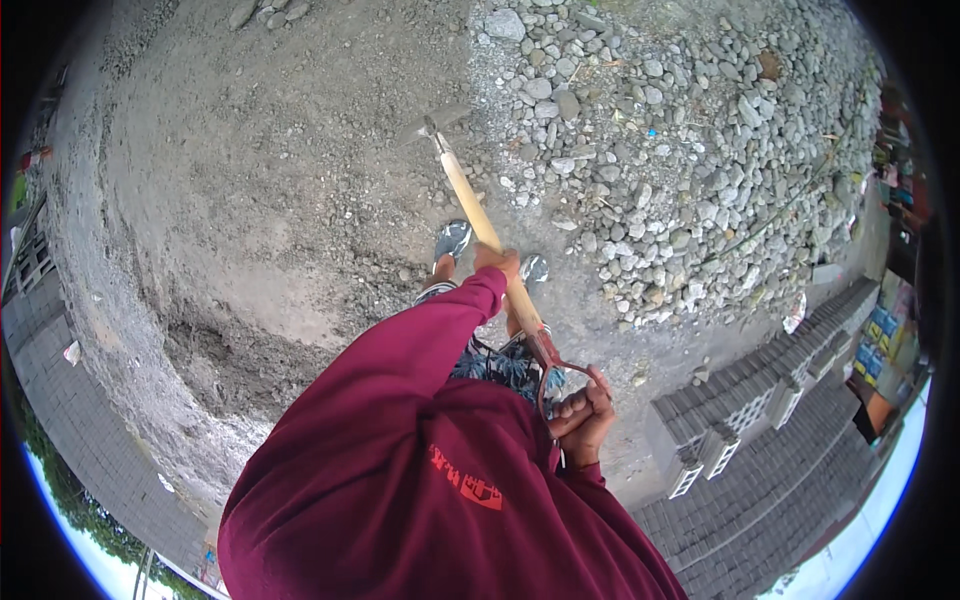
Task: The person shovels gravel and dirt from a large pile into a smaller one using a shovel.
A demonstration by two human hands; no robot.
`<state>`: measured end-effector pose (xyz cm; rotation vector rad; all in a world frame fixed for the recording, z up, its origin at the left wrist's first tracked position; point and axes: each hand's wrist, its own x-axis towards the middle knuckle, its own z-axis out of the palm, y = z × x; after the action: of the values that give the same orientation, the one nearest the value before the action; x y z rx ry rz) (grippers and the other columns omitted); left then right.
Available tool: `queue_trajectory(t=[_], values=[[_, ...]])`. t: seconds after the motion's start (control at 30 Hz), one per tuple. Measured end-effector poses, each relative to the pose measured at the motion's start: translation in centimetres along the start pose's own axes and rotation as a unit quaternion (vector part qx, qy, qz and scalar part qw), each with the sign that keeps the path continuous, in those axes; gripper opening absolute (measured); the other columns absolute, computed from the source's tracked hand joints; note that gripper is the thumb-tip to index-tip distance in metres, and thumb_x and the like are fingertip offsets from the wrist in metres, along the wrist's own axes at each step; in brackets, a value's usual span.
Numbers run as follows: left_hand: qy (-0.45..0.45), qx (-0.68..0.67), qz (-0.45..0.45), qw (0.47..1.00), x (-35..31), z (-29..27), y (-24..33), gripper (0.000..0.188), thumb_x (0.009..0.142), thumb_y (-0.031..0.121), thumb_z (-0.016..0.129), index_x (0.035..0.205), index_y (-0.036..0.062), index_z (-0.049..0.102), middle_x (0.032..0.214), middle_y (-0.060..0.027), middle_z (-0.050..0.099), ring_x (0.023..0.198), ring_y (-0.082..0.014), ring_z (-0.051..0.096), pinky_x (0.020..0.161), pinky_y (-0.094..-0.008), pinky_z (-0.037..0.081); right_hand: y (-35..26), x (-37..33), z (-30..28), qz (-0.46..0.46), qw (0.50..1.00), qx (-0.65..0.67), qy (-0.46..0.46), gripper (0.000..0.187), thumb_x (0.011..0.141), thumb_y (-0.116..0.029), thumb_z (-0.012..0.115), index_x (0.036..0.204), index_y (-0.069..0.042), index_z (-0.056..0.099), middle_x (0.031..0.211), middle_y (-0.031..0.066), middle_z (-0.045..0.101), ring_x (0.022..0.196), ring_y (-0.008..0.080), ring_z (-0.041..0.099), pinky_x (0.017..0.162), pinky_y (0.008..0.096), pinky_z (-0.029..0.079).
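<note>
A shovel (470, 200) with a pale wooden shaft slants across the middle, its blade up and away from me over the grey ground. My left hand (497, 263) is closed around the shaft about halfway along. At the near end, close to my waist, my right hand (585, 415) grips the reddish forked handle (553, 367). The thin, light blade (437, 122) looks smeared, and I cannot tell whether it touches the ground or carries anything. Both arms are in dark red sleeves.
A wide heap of grey stones (680, 180) covers the ground at the right. Stacked hollow concrete blocks (740, 405) stand at the lower right. Beneath me are my shoes (453, 240). Darker, loose soil (215, 350) lies at the left, with paving (90, 390) beyond it.
</note>
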<state>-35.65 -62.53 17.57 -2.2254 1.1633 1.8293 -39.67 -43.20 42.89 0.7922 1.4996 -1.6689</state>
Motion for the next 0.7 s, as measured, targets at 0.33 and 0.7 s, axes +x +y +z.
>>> queue_trajectory(t=[0.33, 0.7], values=[[0.054, 0.118, 0.051, 0.990, -3.9, 11.7, -10.8, 0.050, 0.079, 0.023, 0.062, 0.106, -0.0170, 0.046, 0.083, -0.0272, 0.064, 0.073, -0.0346, 0.068, 0.063, -0.0399, 0.057, -4.5, 1.0, -12.6, 0.011, 0.998, -0.056, -0.005, 0.033, 0.091, -0.020, 0.054, 0.120, -0.004, 0.048, 0.055, 0.0031, 0.047, 0.042, 0.0167, 0.048, 0.041, 0.0325, 0.046], [0.016, -0.098, 0.049, 0.994, -15.3, 18.1, -16.9, 0.030, 0.079, 0.017, 0.065, 0.077, -0.0111, 0.053, 0.063, -0.0168, 0.061, 0.050, -0.0270, 0.064, 0.045, -0.0374, 0.053, -11.4, 0.3, -25.4, -0.010, 0.999, -0.014, -0.040, 0.035, 0.085, -0.014, 0.061, 0.113, 0.003, 0.050, 0.052, 0.0058, 0.049, 0.039, 0.0166, 0.049, 0.038, 0.0286, 0.045]])
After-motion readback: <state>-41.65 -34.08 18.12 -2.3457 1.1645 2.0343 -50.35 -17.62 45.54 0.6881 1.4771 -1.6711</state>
